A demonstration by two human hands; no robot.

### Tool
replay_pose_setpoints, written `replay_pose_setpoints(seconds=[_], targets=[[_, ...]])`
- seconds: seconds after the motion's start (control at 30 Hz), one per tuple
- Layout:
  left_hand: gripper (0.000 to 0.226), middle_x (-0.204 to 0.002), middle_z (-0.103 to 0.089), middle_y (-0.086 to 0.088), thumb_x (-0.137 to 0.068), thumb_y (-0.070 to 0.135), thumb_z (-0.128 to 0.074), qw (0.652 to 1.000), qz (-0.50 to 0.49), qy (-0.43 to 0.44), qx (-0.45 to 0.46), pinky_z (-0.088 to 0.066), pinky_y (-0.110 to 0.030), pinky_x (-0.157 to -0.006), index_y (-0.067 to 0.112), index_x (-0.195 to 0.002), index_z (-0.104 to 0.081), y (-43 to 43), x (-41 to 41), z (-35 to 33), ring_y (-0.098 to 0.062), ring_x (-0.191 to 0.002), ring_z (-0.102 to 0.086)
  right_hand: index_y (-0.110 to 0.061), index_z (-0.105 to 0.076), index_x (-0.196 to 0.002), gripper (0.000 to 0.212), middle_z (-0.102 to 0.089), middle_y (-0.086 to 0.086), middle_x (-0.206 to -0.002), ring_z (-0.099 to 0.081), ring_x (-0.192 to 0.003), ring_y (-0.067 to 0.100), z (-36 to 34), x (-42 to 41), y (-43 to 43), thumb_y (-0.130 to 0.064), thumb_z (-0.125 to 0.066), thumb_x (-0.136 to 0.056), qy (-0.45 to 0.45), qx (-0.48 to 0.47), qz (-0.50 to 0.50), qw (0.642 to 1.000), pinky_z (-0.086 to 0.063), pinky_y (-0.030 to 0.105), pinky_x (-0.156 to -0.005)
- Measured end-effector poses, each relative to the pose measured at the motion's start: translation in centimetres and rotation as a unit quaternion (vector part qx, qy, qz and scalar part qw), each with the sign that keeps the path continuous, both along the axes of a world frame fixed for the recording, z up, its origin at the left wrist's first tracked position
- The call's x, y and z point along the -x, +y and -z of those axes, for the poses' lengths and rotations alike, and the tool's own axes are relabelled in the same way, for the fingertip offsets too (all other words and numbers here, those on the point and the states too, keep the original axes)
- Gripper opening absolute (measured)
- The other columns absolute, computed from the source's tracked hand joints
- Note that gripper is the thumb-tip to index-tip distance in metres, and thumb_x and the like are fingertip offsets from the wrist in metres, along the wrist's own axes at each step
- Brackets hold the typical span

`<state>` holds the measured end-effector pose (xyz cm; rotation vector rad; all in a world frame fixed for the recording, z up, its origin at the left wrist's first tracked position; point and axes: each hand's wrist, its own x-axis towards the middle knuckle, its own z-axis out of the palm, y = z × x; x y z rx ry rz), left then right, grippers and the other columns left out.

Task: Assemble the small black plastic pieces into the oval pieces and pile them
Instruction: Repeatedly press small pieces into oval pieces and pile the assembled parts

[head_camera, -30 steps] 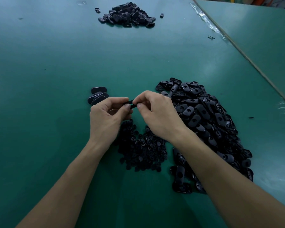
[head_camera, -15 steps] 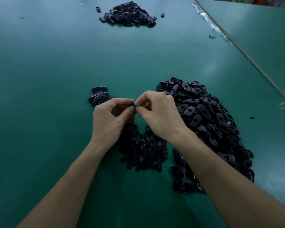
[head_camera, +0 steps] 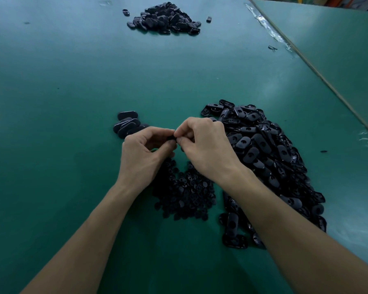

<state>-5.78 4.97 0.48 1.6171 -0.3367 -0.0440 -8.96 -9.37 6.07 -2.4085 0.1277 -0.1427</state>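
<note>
Your left hand [head_camera: 145, 153] and right hand [head_camera: 206, 145] meet just left of the big heap of ovals [head_camera: 263, 158], both pinching one dark piece [head_camera: 170, 137] at the fingertips; oval or small part, I cannot tell. The small parts [head_camera: 185, 187] lie beside that heap. A short stack [head_camera: 126, 124] sits further left and a pile [head_camera: 164, 19] far beyond, likely finished. Most of the job remains, I'd say.

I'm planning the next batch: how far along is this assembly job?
Early on. Done: a small stack beyond the left hand, perhaps the far pile too. In hand: it and the right hand pinch one black piece between them. Left: the large heap of holed oval pieces and the heap of small pieces under the wrists.
</note>
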Motion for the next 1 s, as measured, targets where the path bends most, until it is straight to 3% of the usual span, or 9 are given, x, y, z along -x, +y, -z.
replay_pose_setpoints(seconds=[0.13, 0.37, 0.53, 0.63, 0.7, 0.77, 0.87, 1.0], targets=[[0.032, -0.091, -0.078, 0.005, -0.084, -0.004, -0.074, 1.0, 0.001, -0.011, -0.006, -0.059, -0.023, -0.075, 0.026, -0.094, -0.074, 0.1, -0.1, 0.0, -0.014, -0.084, -0.075, -0.018, -0.065, -0.093, 0.012, -0.066, 0.002, -0.085, -0.064, -0.082, 0.018, -0.1, 0.2, 0.2, -0.007, -0.064, -0.094, -0.001, -0.003, -0.008, 1.0, -0.057, 0.037, -0.075], [0.031, -0.088, -0.075, 0.015, -0.085, 0.006, -0.078, 0.997, -0.015, -0.048, -0.058, -0.057, -0.021, -0.074, 0.035, -0.091, -0.07, 0.0, -0.1, -0.1, -0.005, -0.081, -0.072, -0.024, -0.055, -0.093, 0.017, -0.062, 0.013, -0.095, -0.061, -0.088, 0.032, -0.4, 0.3, 0.7, -0.008, -0.053, -0.098, 0.019, 0.022, -0.021, 0.999, -0.056, 0.044, -0.075], [0.019, -0.082, -0.073, 0.013, -0.085, 0.012, -0.079, 0.992, -0.047, -0.055, -0.099, -0.058, -0.022, -0.067, 0.027, -0.09, -0.069, -0.1, -0.1, -0.1, -0.004, -0.073, -0.07, -0.029, -0.055, -0.095, 0.021, -0.064, 0.011, -0.099, -0.063, -0.087, 0.028, -0.9, 0.4, 0.6, -0.009, -0.051, -0.097, 0.056, 0.014, -0.051, 0.997, -0.056, 0.043, -0.077], [0.027, -0.077, -0.071, 0.012, -0.086, 0.007, -0.076, 0.993, -0.055, -0.045, -0.091, -0.054, -0.017, -0.062, 0.032, -0.084, -0.065, -0.2, -0.1, -0.2, -0.007, -0.065, -0.07, -0.028, -0.057, -0.094, 0.018, -0.066, 0.009, -0.094, -0.062, -0.094, 0.026, -1.0, 0.3, 0.4, -0.01, -0.054, -0.097, 0.052, 0.013, -0.046, 0.998, -0.053, 0.043, -0.086], [0.029, -0.077, -0.072, 0.009, -0.087, 0.003, -0.074, 0.996, -0.053, -0.024, -0.07, -0.057, -0.022, -0.06, 0.031, -0.084, -0.065, -0.2, -0.1, -0.1, -0.012, -0.061, -0.07, -0.022, -0.063, -0.101, 0.013, -0.068, 0.004, -0.097, -0.062, -0.099, 0.023, -1.0, 0.2, 0.2, -0.011, -0.058, -0.097, 0.023, 0.017, -0.036, 0.999, -0.053, 0.042, -0.089], [0.025, -0.079, -0.073, 0.007, -0.088, 0.0, -0.072, 0.999, -0.045, 0.004, -0.031, -0.059, -0.028, -0.06, 0.025, -0.086, -0.066, -0.3, -0.2, 0.0, -0.014, -0.06, -0.069, -0.02, -0.065, -0.116, 0.02, -0.067, 0.002, -0.113, -0.062, -0.105, 0.019, -1.0, 0.0, 0.0, -0.015, -0.062, -0.096, 0.015, 0.041, -0.032, 0.999, -0.052, 0.041, -0.094], [0.022, -0.078, -0.074, 0.004, -0.09, -0.004, -0.069, 0.998, -0.018, 0.034, 0.04, -0.057, -0.023, -0.059, 0.017, -0.09, -0.066, -0.3, -0.3, 0.1, -0.009, -0.068, -0.068, -0.02, -0.066, -0.125, 0.028, -0.069, 0.0, -0.117, -0.063, -0.107, 0.013, -0.8, -0.3, -0.5, -0.018, -0.064, -0.097, 0.032, 0.033, -0.042, 0.998, -0.051, 0.033, -0.099], [0.02, -0.082, -0.076, 0.002, -0.089, -0.004, -0.07, 0.997, 0.013, 0.039, 0.067, -0.056, -0.02, -0.061, 0.016, -0.091, -0.069, -0.3, -0.2, 0.1, -0.008, -0.073, -0.07, -0.018, -0.075, -0.11, 0.019, -0.068, -0.014, -0.085, -0.064, -0.082, -0.003, -0.5, -0.5, -1.2, -0.013, -0.069, -0.093, 0.023, -0.015, -0.053, 0.998, -0.05, 0.008, -0.08]])
